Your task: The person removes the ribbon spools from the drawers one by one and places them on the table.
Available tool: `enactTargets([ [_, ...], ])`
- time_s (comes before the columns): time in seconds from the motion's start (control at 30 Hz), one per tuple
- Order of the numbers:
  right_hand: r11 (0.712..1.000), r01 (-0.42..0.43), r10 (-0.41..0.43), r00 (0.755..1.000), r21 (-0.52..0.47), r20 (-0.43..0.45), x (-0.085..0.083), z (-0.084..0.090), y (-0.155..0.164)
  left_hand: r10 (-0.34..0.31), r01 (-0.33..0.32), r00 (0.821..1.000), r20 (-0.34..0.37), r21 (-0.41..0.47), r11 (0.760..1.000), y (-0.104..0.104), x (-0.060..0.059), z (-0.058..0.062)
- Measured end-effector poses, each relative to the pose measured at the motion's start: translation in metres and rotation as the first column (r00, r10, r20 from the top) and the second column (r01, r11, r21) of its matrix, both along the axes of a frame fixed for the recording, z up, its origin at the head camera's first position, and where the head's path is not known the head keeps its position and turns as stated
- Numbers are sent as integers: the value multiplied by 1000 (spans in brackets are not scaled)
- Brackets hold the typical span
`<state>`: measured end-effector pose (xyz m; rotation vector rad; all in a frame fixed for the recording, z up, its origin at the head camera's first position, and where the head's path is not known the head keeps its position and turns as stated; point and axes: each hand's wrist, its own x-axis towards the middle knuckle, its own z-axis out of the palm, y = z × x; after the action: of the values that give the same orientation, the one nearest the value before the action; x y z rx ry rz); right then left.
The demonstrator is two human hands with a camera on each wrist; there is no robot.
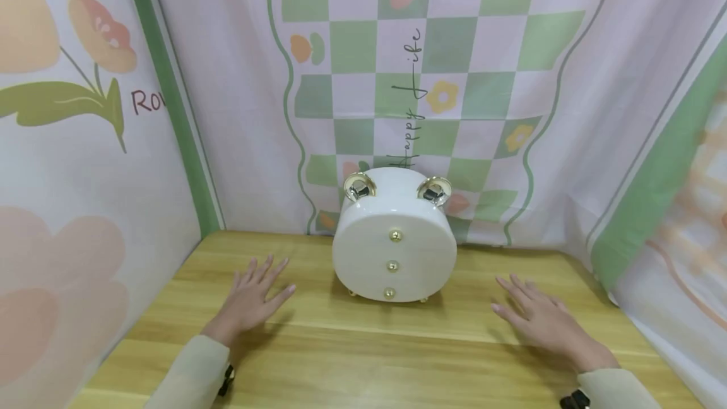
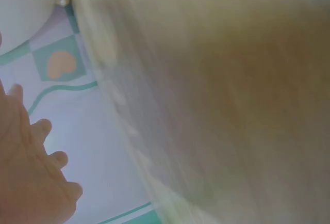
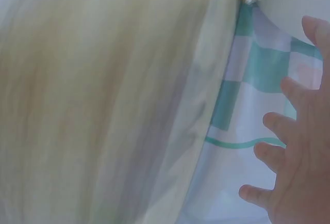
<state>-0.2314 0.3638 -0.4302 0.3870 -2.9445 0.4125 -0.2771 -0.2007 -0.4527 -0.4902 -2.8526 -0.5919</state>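
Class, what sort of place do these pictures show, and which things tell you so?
Probably a small screened-off workspace, perhaps arranged for filming: printed fabric hangs behind and on both sides of a wood-grain table, where a white rounded object stands.

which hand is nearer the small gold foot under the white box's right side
Right. The right hand is to the right of the gold foot, apart from it; the left hand is farther, beyond the white box's left side.
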Motion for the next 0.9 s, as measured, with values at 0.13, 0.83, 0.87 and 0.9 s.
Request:
enactTargets([
  [0.13,998,-28,28,1000,-50,9,-2,4,-3,-42,39,999,31,70,997,4,-4,6],
  [0.83,963,-141,124,989,-229,-86,-4,34,-30,-114,102,993,-4,482,870,53,-44,84],
  [0.87,962,-146,126,987,-232,-98,-4,36,-32,-117,102,993,-2,503,858,57,-46,87],
  [0.9,962,-148,126,986,-231,-110,-4,37,-35,-118,102,993,-1,519,849,61,-48,90],
])
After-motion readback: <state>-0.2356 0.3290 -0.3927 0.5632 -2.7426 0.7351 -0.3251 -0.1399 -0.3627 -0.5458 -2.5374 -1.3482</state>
